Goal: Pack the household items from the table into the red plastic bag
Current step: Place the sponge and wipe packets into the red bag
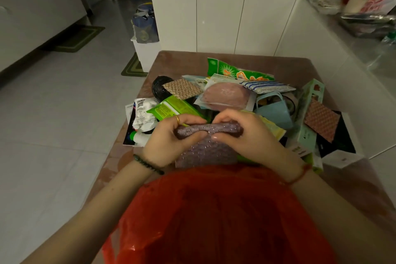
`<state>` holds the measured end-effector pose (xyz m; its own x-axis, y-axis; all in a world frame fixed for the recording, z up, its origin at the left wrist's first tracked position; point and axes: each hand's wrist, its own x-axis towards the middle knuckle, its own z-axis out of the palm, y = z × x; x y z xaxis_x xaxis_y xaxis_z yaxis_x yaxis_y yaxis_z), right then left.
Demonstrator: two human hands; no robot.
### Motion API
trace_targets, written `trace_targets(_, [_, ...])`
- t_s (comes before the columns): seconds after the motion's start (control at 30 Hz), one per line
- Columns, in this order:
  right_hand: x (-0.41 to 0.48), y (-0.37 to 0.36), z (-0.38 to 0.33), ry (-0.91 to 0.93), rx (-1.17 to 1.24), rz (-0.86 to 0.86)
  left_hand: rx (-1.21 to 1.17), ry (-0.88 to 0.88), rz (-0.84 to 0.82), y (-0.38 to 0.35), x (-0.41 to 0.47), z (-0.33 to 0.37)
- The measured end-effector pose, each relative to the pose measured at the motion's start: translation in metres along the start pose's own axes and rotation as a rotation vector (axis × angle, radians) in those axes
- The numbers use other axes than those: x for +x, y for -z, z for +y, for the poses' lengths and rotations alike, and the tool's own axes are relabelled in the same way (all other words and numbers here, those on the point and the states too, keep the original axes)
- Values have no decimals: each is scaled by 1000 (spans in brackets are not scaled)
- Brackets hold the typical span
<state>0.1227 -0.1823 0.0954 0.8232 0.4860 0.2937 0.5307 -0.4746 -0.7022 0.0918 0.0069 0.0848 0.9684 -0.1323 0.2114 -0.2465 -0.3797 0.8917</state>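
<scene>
A glittery purple scouring cloth hangs over the near table edge, its top edge rolled between both hands. My left hand grips the roll's left end, and my right hand grips the right end. The red plastic bag lies open right below them, closest to me. Behind the hands lies a pile: a green wipes pack, a pink sponge in clear wrap, a green printed packet, a blue mask and a brown scouring pad.
The brown table stands against white cabinets. A black roll, a white packet, a teal box bearing another pad and a white box also lie on it. Tiled floor lies to the left.
</scene>
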Motion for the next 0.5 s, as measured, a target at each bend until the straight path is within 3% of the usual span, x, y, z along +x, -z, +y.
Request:
trace_targets(0.1, [-39, 10, -21, -80, 121, -143, -119, 24, -199, 2, -30, 13])
trace_targets(0.23, [-88, -26, 0, -298, -16, -466, 211, 122, -529, -23, -69, -15])
trace_targets(0.37, [-119, -65, 34, -487, -143, -413, 577, -18, -492, -45, -83, -46])
trace_targets(0.5, [-119, -62, 44, -398, -186, -214, 649, -159, -311, -47, -77, -53])
